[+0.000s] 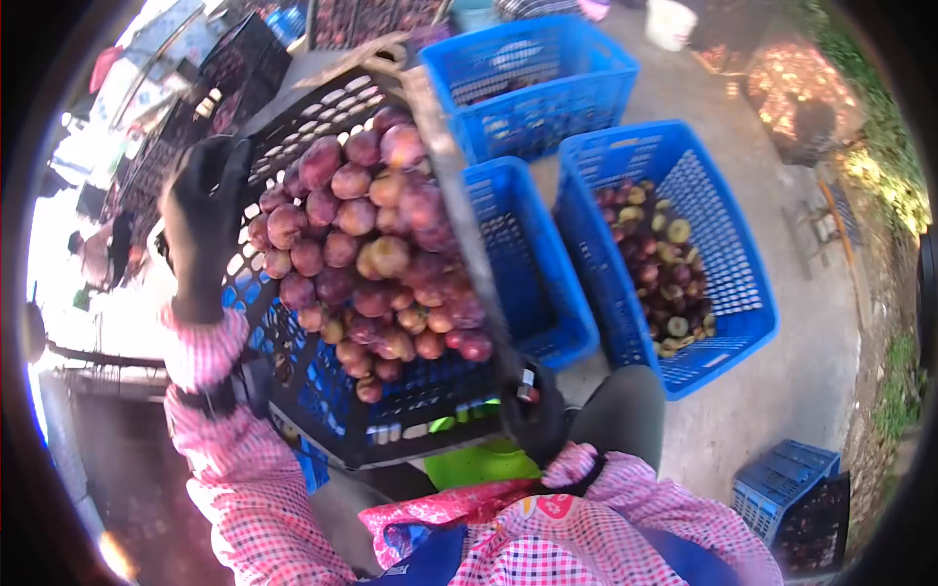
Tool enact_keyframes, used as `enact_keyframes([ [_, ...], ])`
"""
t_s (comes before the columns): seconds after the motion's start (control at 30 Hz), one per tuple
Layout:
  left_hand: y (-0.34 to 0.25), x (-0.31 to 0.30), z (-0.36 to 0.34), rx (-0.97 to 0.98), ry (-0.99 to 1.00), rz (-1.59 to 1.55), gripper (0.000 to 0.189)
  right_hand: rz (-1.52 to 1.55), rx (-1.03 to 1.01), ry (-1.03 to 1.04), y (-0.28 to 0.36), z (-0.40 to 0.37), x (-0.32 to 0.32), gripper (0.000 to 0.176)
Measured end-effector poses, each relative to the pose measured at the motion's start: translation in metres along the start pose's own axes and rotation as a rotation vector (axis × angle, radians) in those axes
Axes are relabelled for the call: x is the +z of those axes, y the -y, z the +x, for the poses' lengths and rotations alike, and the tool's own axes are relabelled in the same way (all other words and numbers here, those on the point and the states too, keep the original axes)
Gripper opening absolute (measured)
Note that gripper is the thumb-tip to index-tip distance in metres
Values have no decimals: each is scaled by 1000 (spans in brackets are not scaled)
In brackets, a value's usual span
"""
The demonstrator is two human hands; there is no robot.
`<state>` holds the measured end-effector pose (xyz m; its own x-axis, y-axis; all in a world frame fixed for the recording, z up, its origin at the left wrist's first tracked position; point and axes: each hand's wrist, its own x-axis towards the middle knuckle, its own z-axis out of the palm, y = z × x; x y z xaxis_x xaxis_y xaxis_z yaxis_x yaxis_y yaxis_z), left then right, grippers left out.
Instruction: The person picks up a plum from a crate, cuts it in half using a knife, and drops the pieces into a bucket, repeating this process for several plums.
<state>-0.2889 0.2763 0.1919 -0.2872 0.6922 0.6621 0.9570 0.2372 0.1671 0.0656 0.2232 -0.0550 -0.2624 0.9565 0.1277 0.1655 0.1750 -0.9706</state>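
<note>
A black slatted plastic crate (pixel 401 415), tilted in front of my body, holds a heap of reddish-purple plums (pixel 357 244). My left hand (pixel 203 220), in a dark glove, is closed on the crate's left side, near the far corner. My right hand (pixel 535 415), also in a dark glove, is closed around the rim at the near right corner. A small silvery piece shows on the right glove. The plums lie against the far and right part of the crate, and its bare slats show nearest me. Most fingertips are hidden by the gloves and the rim.
To the right stand a blue crate (pixel 738 264) partly filled with plums, a narrower blue crate (pixel 572 327) and another blue crate (pixel 537 127) behind. A bright green thing (pixel 479 466) is beneath the black crate. More blue crates (pixel 787 479) sit at lower right.
</note>
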Motion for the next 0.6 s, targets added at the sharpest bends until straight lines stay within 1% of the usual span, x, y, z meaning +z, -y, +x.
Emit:
enact_keyframes([
  [0.07, -3, -9, -19, -118, -106, 15, 29, 237, 41, 109, -30, -14, 1, 45],
  [0.1, 5, -5, -19, -122, -87, -43, 31, 181, 84, 77, -19, -19, -2, 43],
  [0.13, 11, 3, -12, -271, -39, -50, 34, -135, -12, 123, -9, -11, -8, 41],
  [0.2, 43, 13, 0, -104, -84, 19, 34, -137, -67, 73, -5, 6, 4, 35],
  [0.23, 60, 20, 5, -43, -71, 28, 34, -129, -73, 88, -1, 11, 7, 35],
  [0.27, 68, 27, 0, 17, -57, 36, 34, -90, -81, 54, -6, 11, 7, 32],
  [0.3, 63, 24, 6, -46, 29, 72, 37, -49, -84, 12, -1, 15, 11, 29],
  [0.33, 59, 21, 12, -132, 139, 32, 44, -43, -88, 17, 2, 21, 14, 29],
  [0.37, 83, 34, 16, 86, 93, 197, 48, -59, -96, -6, 2, 24, 17, 26],
  [0.4, 72, 32, 20, 306, 45, 362, 52, -74, -105, -31, 3, 29, 20, 24],
  [0.43, 59, 33, 1, 156, -16, 411, 59, -79, -114, -13, 1, 34, 25, 27],
  [0.47, 43, 37, -11, 217, -164, 442, 60, -73, -113, -16, -4, 42, 32, 27],
  [0.5, 25, 37, -33, 206, -144, 374, 60, -117, -165, -39, -12, 51, 39, 30],
  [0.53, 15, 31, -56, 75, 202, 224, 55, -166, -217, -63, -17, 56, 45, 32],
  [0.57, -5, 40, -85, 31, 232, 199, 49, -126, -188, -48, -18, 56, 49, 37],
  [0.6, -23, 44, -111, 26, 315, 66, 46, -130, -190, -48, -26, 56, 52, 37],
])
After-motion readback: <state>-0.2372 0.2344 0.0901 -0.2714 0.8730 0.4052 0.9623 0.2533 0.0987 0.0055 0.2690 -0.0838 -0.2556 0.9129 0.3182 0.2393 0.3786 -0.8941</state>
